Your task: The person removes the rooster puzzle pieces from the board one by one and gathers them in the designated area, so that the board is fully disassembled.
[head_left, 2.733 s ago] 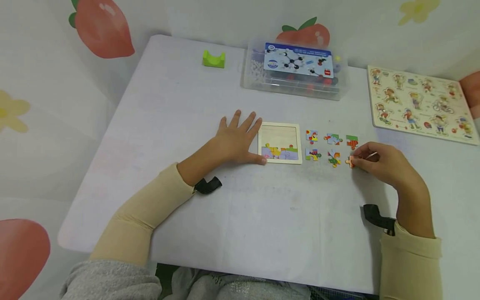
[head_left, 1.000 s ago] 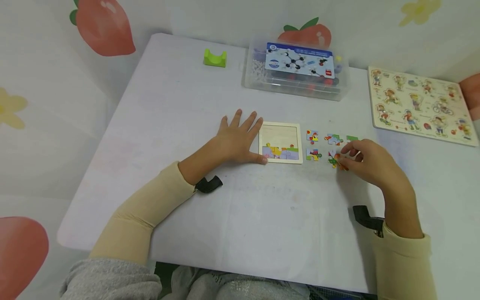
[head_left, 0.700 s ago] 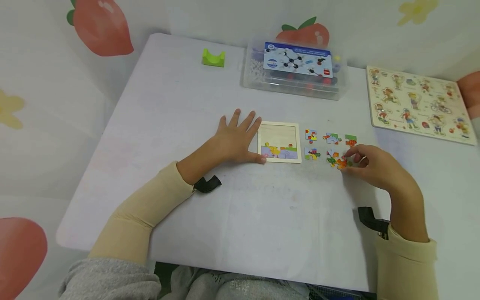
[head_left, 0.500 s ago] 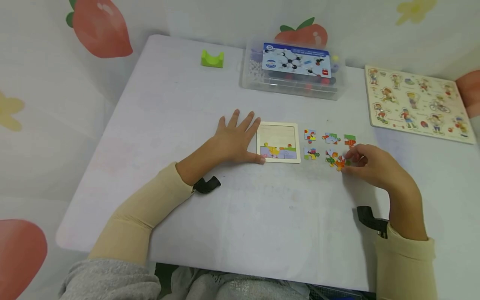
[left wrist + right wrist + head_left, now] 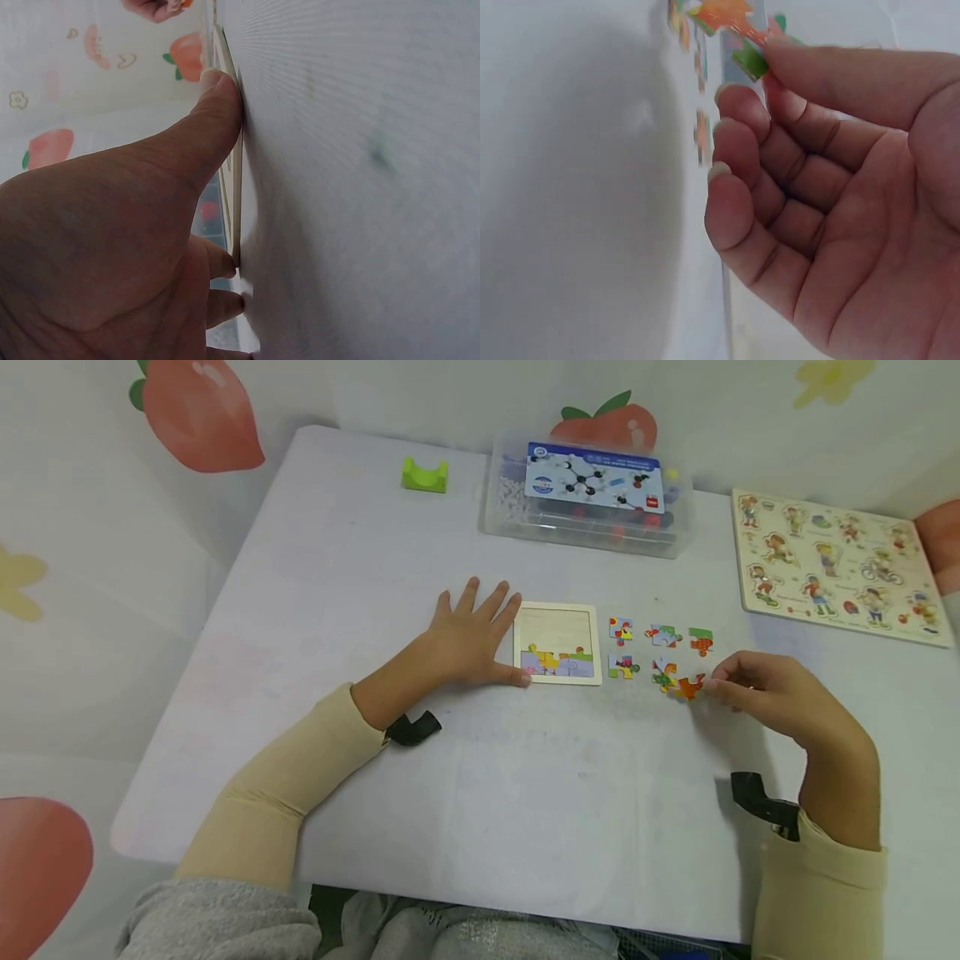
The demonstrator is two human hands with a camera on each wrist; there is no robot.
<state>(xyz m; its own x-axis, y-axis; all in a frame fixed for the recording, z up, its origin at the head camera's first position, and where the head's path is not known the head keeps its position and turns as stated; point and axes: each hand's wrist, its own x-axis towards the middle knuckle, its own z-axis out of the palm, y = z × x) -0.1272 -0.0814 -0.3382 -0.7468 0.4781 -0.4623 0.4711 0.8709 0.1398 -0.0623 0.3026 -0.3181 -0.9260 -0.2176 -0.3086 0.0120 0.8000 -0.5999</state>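
Observation:
My left hand (image 5: pixel 471 643) lies with spread fingers at the left side of a small wooden puzzle tray (image 5: pixel 557 607), its thumb on the lower left corner. In the left wrist view, that thumb (image 5: pixel 214 112) presses on the tray's rim. Joined jigsaw pieces (image 5: pixel 557 663) fill the tray's lower part; bare wood shows above. My right hand (image 5: pixel 776 693) pinches an orange jigsaw piece (image 5: pixel 688 687) between thumb and index finger. The right wrist view shows this piece (image 5: pixel 724 13) tilted, with a green corner. Beside it lies a green-and-orange jigsaw piece (image 5: pixel 663 675).
Several loose jigsaw pieces (image 5: pixel 621 629) lie in two rows right of the tray. A clear plastic box (image 5: pixel 585 531) with a molecule label, a green plastic holder (image 5: pixel 425 477) and a wooden picture board (image 5: pixel 840 564) stand toward the back of the table (image 5: pixel 480 827).
My right hand carried the orange piece left to the neighbouring piece, then drew back slightly right, turning it. The red-and-green piece above is uncovered again. My left hand stays still.

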